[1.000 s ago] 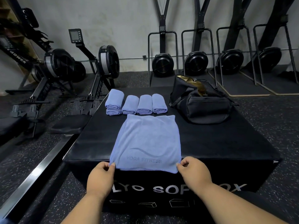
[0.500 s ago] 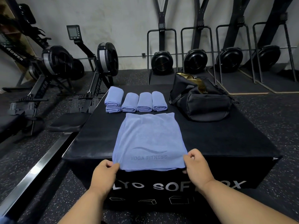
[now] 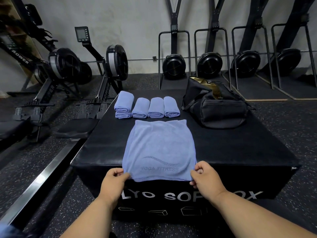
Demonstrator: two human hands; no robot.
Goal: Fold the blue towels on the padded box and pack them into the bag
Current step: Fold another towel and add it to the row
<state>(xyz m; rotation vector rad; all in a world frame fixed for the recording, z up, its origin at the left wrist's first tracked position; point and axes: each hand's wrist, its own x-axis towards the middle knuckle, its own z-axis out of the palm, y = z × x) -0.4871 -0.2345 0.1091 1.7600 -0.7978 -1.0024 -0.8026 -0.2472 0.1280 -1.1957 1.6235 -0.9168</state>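
Left hand (image 3: 114,179) and right hand (image 3: 204,176) each pinching a near corner of the blue towel (image 3: 160,148), spread flat on the padded box (image 3: 240,152) with its hem over the front edge. Best lifted evenly, corners level, carried to the far edge. Folded towels (image 3: 147,107) behind; bag (image 3: 216,107) gaping, far right.

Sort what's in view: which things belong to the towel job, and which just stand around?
Job: flat towel, left hand, right hand, folded towels, bag, padded box.
Around: rowing machines, fan machines.
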